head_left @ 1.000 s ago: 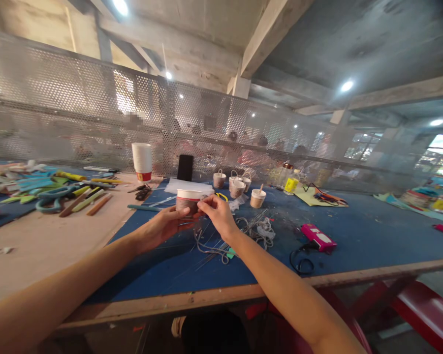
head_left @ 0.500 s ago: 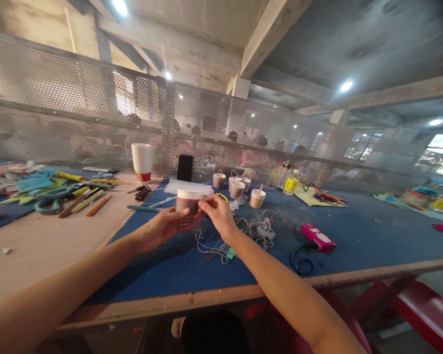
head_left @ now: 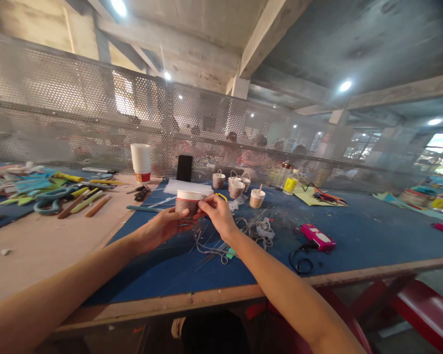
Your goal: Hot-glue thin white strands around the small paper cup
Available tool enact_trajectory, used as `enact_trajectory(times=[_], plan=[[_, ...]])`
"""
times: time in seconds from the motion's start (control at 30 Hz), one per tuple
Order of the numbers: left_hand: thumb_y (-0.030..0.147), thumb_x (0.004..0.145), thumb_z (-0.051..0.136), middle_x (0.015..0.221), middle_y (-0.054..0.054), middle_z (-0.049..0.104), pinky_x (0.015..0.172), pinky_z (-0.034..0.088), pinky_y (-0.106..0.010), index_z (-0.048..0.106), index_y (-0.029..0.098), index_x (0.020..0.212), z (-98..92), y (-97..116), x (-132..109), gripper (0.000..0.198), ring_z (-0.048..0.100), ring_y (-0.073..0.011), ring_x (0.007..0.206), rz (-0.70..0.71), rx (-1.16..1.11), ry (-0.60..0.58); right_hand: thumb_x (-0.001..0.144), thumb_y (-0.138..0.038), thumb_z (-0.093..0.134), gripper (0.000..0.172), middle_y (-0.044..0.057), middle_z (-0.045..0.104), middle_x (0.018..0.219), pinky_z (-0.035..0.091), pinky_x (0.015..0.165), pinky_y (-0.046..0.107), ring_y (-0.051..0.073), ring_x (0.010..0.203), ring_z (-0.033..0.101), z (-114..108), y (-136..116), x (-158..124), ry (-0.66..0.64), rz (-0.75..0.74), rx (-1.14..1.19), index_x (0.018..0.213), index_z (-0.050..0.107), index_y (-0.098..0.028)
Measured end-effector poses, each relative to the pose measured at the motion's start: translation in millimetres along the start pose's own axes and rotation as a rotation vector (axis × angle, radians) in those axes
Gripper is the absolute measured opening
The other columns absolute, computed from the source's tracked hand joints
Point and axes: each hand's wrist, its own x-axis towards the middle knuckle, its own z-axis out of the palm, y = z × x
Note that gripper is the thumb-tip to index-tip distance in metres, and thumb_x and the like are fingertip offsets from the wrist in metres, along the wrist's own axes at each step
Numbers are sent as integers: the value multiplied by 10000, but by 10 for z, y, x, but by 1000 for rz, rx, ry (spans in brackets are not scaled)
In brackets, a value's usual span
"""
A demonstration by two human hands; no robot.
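Observation:
In my left hand point(head_left: 172, 220) is a paper cup point(head_left: 188, 204), upright above the blue mat. Its white rim and a red line show over a rough grey-brown covering; my fingers hide part of its lower side. At the cup's right side, the thumb and fingers of my right hand point(head_left: 214, 210) are pinched together against it. A small grey bit shows at those fingertips, too small to name. Beneath my right wrist lies a tangle of grey cord point(head_left: 225, 255) and thin wires.
Several small covered cups point(head_left: 237, 188) stand behind my hands. A paper cup stack point(head_left: 141, 162), a black phone point(head_left: 184, 168) and scissors point(head_left: 49, 200) are leftward. At right lie a yellow-labelled bottle point(head_left: 290, 184) and a pink device point(head_left: 317, 237) with a black cable. Perforated panel point(head_left: 192, 118) behind.
My right fingertips have shifted very slightly against the cup's side. The left hand keeps its hold, and the table things stay put.

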Motion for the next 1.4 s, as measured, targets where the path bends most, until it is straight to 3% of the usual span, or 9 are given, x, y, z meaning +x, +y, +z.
enact_trajectory(times=[0.33, 0.77, 1.4], plan=[[254, 888, 672, 1182, -139, 742, 933, 497, -333, 754, 139, 1152, 21, 14, -9, 299, 677, -238, 1015, -4, -18, 10, 767, -431, 736, 275, -31, 633, 691, 563, 647, 321, 189, 630, 696, 4, -22, -16, 9, 25, -19, 784, 549, -231], [235, 910, 653, 1176, -132, 739, 985, 473, -353, 730, 108, 1192, 1, -12, -14, 319, 647, -255, 1065, -5, -53, -6, 760, -356, 724, 225, -46, 640, 659, 546, 630, 313, 171, 549, 675, 2, -34, -22, 5, 47, 21, 780, 543, -224], [294, 865, 695, 1206, -141, 737, 946, 499, -365, 743, 148, 1176, -8, -13, 5, 346, 673, -265, 1047, 4, -15, 18, 697, -432, 807, 346, -32, 660, 696, 541, 689, 298, 163, 613, 697, -20, 20, 15, 7, 131, 120, 822, 590, -194]])
